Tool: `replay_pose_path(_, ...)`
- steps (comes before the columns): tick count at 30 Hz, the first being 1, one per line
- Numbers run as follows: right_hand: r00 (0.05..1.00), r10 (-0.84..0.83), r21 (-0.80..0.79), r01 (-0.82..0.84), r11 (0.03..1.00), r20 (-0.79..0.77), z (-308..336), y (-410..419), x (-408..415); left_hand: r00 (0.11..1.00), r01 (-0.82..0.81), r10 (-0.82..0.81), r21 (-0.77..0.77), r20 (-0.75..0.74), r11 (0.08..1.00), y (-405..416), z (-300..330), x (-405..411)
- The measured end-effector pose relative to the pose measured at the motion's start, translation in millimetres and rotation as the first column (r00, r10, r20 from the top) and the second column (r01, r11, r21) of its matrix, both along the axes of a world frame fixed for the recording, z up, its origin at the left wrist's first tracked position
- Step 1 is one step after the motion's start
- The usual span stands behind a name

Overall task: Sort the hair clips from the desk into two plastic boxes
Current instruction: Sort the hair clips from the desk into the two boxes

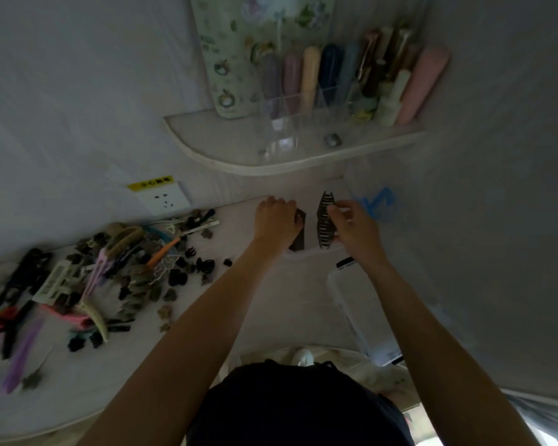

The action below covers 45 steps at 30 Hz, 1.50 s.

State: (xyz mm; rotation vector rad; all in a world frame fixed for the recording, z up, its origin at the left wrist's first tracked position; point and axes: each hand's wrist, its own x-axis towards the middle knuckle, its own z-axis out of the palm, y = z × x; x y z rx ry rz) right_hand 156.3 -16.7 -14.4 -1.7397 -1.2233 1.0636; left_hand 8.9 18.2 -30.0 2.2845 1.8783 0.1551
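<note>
Hands worked at the far end of the pale desk (264, 294), both arms reaching out from the person's body. As landmark I take the far plastic box (313, 252), a clear shallow one lying flat on the desk below the curved wall shelf (226, 146). Over that box the left hand (276, 220) had its fingers curled round a dark flat hair clip (298, 231), gripping it at its left edge. Just right of it, also over the box, the right hand (355, 225) pinched a long dark toothed clip (325, 225) between thumb and fingertips, the clip standing roughly upright with its teeth showing. Whether either clip touched the box floor could not be told.

Nearer the person than that box, and to its right, lay the second plastic box (355, 304), clear as well, with a small dark clip (344, 263) at its far rim. Well left of the far box spread the heap of unsorted hair clips (110, 268), dark claws mixed with pink, purple, orange and cream pieces. Left of the box, on the wall, sat a white socket (163, 197) with a yellow label. On the shelf above stood a clear organiser (303, 123) with pastel cases.
</note>
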Motion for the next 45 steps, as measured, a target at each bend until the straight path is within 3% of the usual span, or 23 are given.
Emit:
replay_pose_path(3, 0.973, 0.053, 0.041, -0.063, 0.997, 0.225, -4.8, 12.9, -6.8, 0.960, 0.081, -0.090, -0.044, -0.265, 0.996, 2.9, -6.0, 1.9)
replay_pose_path(6, 0.903, 0.108, 0.035, -0.135, 0.990, 0.417, -13.6, 26.0, -11.9, 0.952, 0.137, -0.139, -0.027, -0.273, 0.990, 3.2, -8.1, -2.2)
replay_pose_path(9, 0.789, 0.191, -0.113, -0.154, 0.982, 0.584, -24.1, 34.2, -13.3, 0.988, 0.152, -0.154, 0.047, 0.033, 0.987, 0.4, -10.8, -19.0)
replay_pose_path(11, 0.715, 0.247, -0.180, -0.170, 0.969, 0.654, -28.7, 33.3, -15.2, 0.940, 0.116, -0.149, 0.123, 0.306, 0.986, -7.0, -11.7, -32.9)
replay_pose_path(15, 0.728, 0.313, -0.203, -0.238, 0.950, 0.610, -25.9, 21.6, -24.7, 0.840, -0.016, -0.048, 0.113, 0.540, 0.993, -32.1, -12.9, -65.2)
replay_pose_path(19, 0.854, 0.217, 0.123, -0.307, 0.944, 0.473, -12.2, -6.6, -58.6, 0.752, -0.310, 0.159, 0.129, 0.640, 0.942, -68.2, -20.4, -117.0)
replay_pose_path(22, 0.853, 0.368, 0.194, -0.458, 0.868, 0.369, -12.6, -32.9, -106.0, 0.700, -0.521, 0.371, 0.081, 0.610, 0.850, -98.4, -32.1, -170.5)
replay_pose_path(24, 0.737, 0.559, 0.094, -0.632, 0.770, 0.380, -23.7, -44.1, -144.6, 0.738, -0.567, 0.477, 0.056, 0.477, 0.822, -115.7, -43.1, -210.5)
replay_pose_path(27, 0.539, 0.694, 0.008, -0.792, 0.610, 0.477, -48.1, -50.0, -190.5, 0.780, -0.555, 0.552, -0.081, 0.294, 0.828, -136.2, -54.2, -247.9)
replay_pose_path(30, 0.338, 0.732, -0.062, -0.886, 0.460, 0.592, -70.9, -52.1, -227.8, 0.781, -0.524, 0.562, -0.204, 0.271, 0.827, -147.5, -57.5, -263.9)
replay_pose_path(32, 0.267, 0.696, -0.095, -0.896, 0.434, 0.667, -83.2, -50.5, -243.0, 0.795, -0.492, 0.534, -0.210, 0.287, 0.845, -147.3, -60.0, -268.1)
replay_pose_path(36, 0.257, 0.591, -0.074, -0.876, 0.476, 0.764, -95.1, -46.2, -251.5, 0.806, -0.451, 0.499, -0.216, 0.318, 0.866, -139.4, -60.2, -269.3)
replay_pose_path(41, 0.293, 0.568, -0.045, -0.862, 0.505, 0.769, -101.2, -43.1, -244.7, 0.724, -0.498, 0.558, -0.252, 0.406, 0.830, -144.2, -55.0, -271.9)
replay_pose_path(42, 0.330, 0.598, -0.037, -0.855, 0.517, 0.730, -101.0, -42.7, -242.1, 0.681, -0.513, 0.565, -0.248, 0.465, 0.822, -145.9, -49.8, -270.8)
replay_pose_path(45, 0.557, 0.635, 0.079, -0.781, 0.619, 0.535, -81.1, -42.1, -233.1, 0.503, -0.549, 0.553, -0.248, 0.665, 0.798, -148.4, -27.9, -264.0)
